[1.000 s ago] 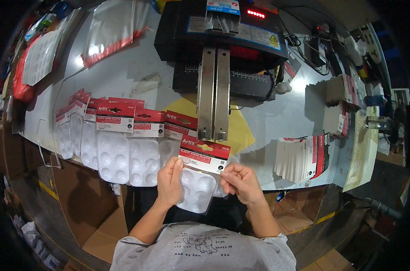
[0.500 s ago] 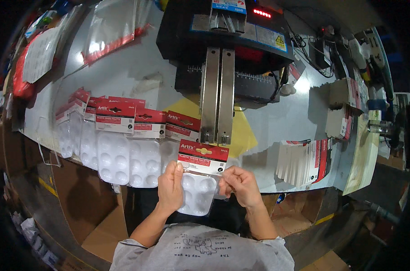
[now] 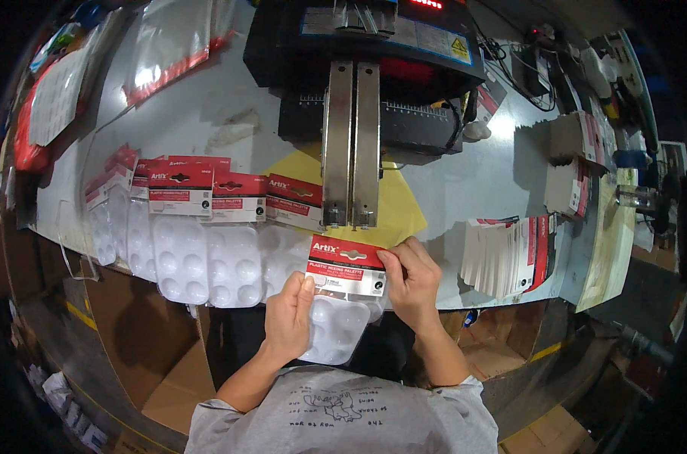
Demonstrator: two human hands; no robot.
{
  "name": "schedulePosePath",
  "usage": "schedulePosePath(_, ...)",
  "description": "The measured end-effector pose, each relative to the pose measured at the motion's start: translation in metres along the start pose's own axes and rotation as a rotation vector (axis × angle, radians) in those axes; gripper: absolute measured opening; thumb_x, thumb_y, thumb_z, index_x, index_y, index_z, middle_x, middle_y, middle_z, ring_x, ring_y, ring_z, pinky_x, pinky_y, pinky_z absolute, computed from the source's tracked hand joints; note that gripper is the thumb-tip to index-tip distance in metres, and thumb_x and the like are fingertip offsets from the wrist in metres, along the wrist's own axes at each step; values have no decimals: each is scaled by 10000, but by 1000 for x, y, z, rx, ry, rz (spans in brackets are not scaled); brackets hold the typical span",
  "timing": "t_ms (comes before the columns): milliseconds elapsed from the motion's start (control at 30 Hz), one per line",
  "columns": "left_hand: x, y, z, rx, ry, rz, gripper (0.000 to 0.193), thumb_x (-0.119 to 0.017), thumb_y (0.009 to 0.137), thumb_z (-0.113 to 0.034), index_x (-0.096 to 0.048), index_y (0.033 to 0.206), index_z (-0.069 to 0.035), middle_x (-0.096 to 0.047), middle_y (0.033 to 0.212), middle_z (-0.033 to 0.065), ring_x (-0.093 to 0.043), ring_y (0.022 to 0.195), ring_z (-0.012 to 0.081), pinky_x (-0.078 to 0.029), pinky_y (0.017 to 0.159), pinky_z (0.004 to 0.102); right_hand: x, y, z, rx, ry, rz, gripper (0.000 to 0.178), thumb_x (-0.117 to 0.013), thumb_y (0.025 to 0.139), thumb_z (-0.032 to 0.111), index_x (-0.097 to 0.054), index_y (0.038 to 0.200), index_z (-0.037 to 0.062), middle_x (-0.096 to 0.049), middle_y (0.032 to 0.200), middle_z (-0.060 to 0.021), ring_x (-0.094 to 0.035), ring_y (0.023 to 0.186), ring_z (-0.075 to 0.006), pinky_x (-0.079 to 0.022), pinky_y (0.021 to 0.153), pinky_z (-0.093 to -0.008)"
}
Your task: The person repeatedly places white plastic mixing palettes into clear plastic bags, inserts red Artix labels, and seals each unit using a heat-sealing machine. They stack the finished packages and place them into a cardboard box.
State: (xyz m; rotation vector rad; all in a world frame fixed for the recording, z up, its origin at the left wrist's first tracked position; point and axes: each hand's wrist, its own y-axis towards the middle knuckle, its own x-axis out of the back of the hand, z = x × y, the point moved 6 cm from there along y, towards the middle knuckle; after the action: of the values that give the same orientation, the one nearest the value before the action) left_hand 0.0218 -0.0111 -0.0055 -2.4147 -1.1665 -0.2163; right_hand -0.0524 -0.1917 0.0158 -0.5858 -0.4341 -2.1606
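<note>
Between my two hands is a white plastic paint palette [image 3: 334, 329] in a clear bag, topped by a red and white header card [image 3: 346, 266]. My left hand [image 3: 289, 318] pinches the bag's left edge just below the card. At the card's upper right corner, my right hand [image 3: 413, 280] grips with thumb and bent fingers. Right above the card are the two metal bars [image 3: 352, 151] of a black stapling machine [image 3: 370, 60]. Several bagged palettes with the same cards [image 3: 181, 250] lie overlapping in a row to my left.
A fanned stack of cards [image 3: 506, 256] lies at the right, with more card stacks [image 3: 574, 185] behind it. Clear bags with red edges [image 3: 169, 53] lie at the back left. Under the machine's bars is a yellow sheet [image 3: 400, 197]. Open cardboard boxes [image 3: 143, 333] stand below the table edge.
My right hand has shifted up from the bag's side to the card's upper right corner. The card now tilts slightly, its right side lower. The whole view has shifted a little.
</note>
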Motion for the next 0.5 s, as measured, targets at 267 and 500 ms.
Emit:
schedulePosePath(267,7,3,0,8,-65,-106,312,-393,991,-239,-534,834,-9,-586,704,84,-485,611,131,-406,590,277,-12,-36,-24,-634,338,414,195,-583,901,142,-642,845,-35,-587,688,-64,-537,537,-106,-428,488,-247)
schedulePosePath(500,9,0,3,75,-54,-113,322,-388,990,-236,-509,803,-4,-513,688,27,-417,677,72,-377,613,249,-10,-40,-14,-595,522,428,161,-577,902,112,-640,861,-30,-604,707,-42,-580,568,-88,-424,474,-216)
